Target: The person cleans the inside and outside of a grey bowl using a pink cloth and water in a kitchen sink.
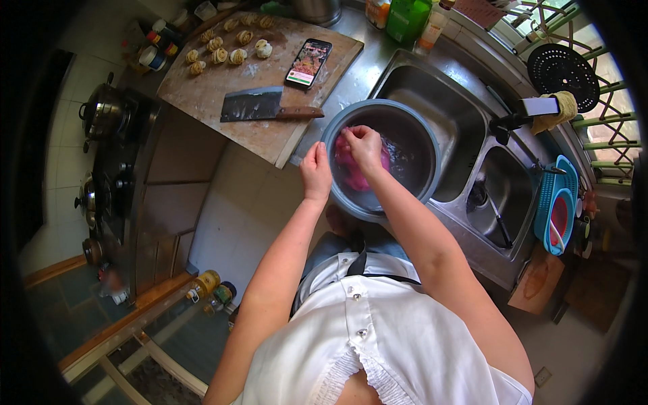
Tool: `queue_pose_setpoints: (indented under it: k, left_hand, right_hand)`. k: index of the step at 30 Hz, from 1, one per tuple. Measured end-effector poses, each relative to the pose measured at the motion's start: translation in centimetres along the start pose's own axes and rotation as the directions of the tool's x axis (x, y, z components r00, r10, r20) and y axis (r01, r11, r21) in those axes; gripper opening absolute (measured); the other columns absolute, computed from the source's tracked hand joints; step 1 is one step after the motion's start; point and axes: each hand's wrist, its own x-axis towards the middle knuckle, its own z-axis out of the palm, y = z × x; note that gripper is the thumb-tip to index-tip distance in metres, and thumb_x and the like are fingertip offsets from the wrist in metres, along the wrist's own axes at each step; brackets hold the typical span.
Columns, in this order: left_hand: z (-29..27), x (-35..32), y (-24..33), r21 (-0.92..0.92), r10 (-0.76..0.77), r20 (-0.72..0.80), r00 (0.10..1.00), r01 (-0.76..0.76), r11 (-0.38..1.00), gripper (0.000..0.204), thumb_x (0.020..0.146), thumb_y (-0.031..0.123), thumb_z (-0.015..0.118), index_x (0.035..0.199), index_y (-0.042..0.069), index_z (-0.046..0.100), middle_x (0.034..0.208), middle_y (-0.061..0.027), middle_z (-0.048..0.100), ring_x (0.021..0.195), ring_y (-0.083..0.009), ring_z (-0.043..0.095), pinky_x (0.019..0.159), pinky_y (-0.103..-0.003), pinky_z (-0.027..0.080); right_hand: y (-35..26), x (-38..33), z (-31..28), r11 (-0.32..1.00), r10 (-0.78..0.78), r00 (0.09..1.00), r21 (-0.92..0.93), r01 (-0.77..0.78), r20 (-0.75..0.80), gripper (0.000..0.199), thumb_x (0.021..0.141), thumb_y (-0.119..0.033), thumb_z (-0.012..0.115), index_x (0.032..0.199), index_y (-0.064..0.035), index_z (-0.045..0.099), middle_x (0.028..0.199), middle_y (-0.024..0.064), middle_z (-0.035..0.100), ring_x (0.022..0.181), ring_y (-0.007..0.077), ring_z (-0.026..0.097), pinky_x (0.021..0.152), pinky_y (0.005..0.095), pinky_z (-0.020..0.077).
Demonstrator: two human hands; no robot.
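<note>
1. The pink thing (358, 177), soft-looking, lies in the grey basin (424, 170), nearer to its left edge
2. The right hand (364, 147) is over it, fingertips drawn together; whether this grip pinches it, I cannot tell
3. The left hand (315, 174) is at the basin's left rim, its hold also unclear
4. I would steady the rim and work gently, because splashes could reach the phone (309, 63) near the board's (202, 101) right edge

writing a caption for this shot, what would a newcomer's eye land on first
Probably the bright pink bundle in the round grey basin, beneath the right hand. Next, the cleaver on the wooden board left of the basin, with a lit phone just beyond it.
</note>
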Motion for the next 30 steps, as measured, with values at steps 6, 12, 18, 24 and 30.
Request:
queue_pose_setpoints:
  k: [6, 12, 18, 24, 30]
  left_hand:
    - [0.2, 0.2, -0.5, -0.029, 0.048, -0.019, 0.999, -0.048, 0.998, 0.03, 0.096, 0.022, 0.049, 0.099, -0.005, 0.061, 0.075, -0.0169, 0.063, 0.066, -0.0184, 0.055, 0.064, -0.034, 0.047]
    - [0.5, 0.2, -0.8, -0.032, 0.065, -0.036, 0.997, -0.066, 0.997, 0.028, 0.096, 0.022, 0.049, 0.094, -0.004, 0.06, 0.071, -0.0157, 0.06, 0.063, -0.0199, 0.053, 0.062, -0.034, 0.046]
    - [0.4, 0.2, -0.6, -0.041, 0.066, -0.044, 0.997, -0.068, 0.997, 0.027, 0.096, 0.021, 0.048, 0.091, -0.003, 0.06, 0.071, -0.0156, 0.059, 0.062, -0.0215, 0.053, 0.061, -0.034, 0.045]
    - [0.3, -0.3, 0.2, -0.059, 0.041, -0.029, 0.999, -0.042, 0.997, 0.029, 0.097, 0.022, 0.048, 0.091, -0.005, 0.059, 0.074, -0.0092, 0.059, 0.068, -0.0144, 0.051, 0.064, -0.031, 0.045]
    - [0.3, -0.6, 0.5, -0.087, 0.004, -0.047, 0.999, -0.008, 0.996, 0.03, 0.097, 0.022, 0.049, 0.092, -0.006, 0.059, 0.075, -0.0059, 0.06, 0.071, -0.0106, 0.05, 0.067, -0.029, 0.045]
  right_hand:
    - [1.6, 0.9, 0.2, 0.996, -0.083, 0.993, 0.023, 0.085, -0.083, 0.018, 0.082, -0.014, 0.068, 0.084, 0.0033, 0.066, 0.073, 0.0138, 0.068, 0.059, 0.0178, 0.065, 0.056, 0.0314, 0.0518]
    - [3.2, -0.5, 0.7, 0.67, -0.357, 0.927, -0.66, 0.338, 0.112, 0.015, 0.081, -0.013, 0.06, 0.085, 0.0012, 0.061, 0.085, 0.0242, 0.063, 0.081, 0.0417, 0.061, 0.069, 0.0487, 0.0475]
    - [2.8, -2.9, -2.2, 0.643, -0.138, 0.82, -0.579, 0.501, 0.556, 0.014, 0.082, -0.012, 0.063, 0.083, 0.001, 0.062, 0.078, 0.0171, 0.066, 0.073, 0.0276, 0.065, 0.062, 0.039, 0.0505]
    - [0.7, -1.2, -0.6, 0.995, -0.077, 0.985, -0.058, 0.087, 0.157, 0.018, 0.083, -0.015, 0.069, 0.086, 0.0023, 0.065, 0.068, 0.0059, 0.065, 0.054, 0.009, 0.058, 0.049, 0.0256, 0.0461]
    - [-0.5, -0.1, -0.8, 0.997, 0.004, 0.988, 0.081, -0.017, 0.151, 0.019, 0.086, -0.016, 0.067, 0.088, 0.0029, 0.065, 0.071, 0.005, 0.063, 0.057, 0.0117, 0.061, 0.051, 0.0234, 0.0502]
